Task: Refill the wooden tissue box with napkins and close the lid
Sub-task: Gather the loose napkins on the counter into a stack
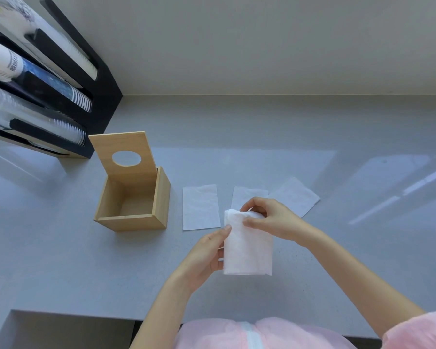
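Note:
The wooden tissue box (134, 220) stands on the grey counter left of centre, empty, with its lid (122, 151) tipped up and back; a round hole shows in the lid. I hold a white napkin stack (248, 250) upright above the counter, to the right of the box. My left hand (207, 255) grips the stack's left side from behind. My right hand (269, 219) pinches its top edge. Three more napkins lie flat behind my hands: one on the left (200, 206), one in the middle (247, 196) partly hidden by my right hand, one on the right (296, 195).
A black cup dispenser rack (61, 96) with stacked cups stands at the back left, close behind the box. A wall (262, 41) runs along the counter's far edge. The counter's front edge (68, 314) has a step-down at the lower left.

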Motion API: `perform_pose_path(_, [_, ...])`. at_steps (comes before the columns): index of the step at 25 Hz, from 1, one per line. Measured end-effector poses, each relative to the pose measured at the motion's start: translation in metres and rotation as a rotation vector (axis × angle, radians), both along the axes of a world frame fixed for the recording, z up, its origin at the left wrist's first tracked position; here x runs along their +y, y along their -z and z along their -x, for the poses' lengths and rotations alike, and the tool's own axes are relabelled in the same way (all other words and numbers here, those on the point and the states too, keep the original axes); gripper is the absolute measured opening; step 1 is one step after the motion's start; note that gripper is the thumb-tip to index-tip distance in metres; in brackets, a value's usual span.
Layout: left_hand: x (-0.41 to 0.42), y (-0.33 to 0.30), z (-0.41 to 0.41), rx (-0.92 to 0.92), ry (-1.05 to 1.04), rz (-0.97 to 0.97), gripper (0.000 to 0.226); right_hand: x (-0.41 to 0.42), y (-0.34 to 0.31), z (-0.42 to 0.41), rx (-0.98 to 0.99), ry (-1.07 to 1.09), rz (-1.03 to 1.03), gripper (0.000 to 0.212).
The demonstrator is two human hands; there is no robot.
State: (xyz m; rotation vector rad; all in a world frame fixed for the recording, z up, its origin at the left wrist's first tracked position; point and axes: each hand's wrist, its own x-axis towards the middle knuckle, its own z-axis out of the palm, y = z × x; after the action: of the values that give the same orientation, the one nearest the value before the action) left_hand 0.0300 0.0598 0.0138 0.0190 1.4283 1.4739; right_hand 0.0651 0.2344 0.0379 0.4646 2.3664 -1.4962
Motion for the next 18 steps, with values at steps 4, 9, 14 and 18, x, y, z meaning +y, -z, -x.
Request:
perform_pose_path(4, [0.0,0.005,-0.002,0.064,-0.005,0.02,0.022,-0.001,0.005,-0.001,-0.015,0.009,0.008,0.013])
perform_pose_path(9, [-0.005,0.007,0.003,0.082,-0.096,0.078,0.021,0.01,0.011,0.009,-0.041,0.101,-0.068,0.011])
perform_pose_path(14, [-0.016,0.007,0.015,0.102,-0.203,0.141,0.024,0.024,0.027,0.037,-0.017,0.025,-0.571,0.037])
perform_pose_path(18, [-0.018,0.006,0.017,0.099,-0.249,0.158,0.025,0.027,0.037,0.056,-0.074,-0.139,-0.797,0.046])
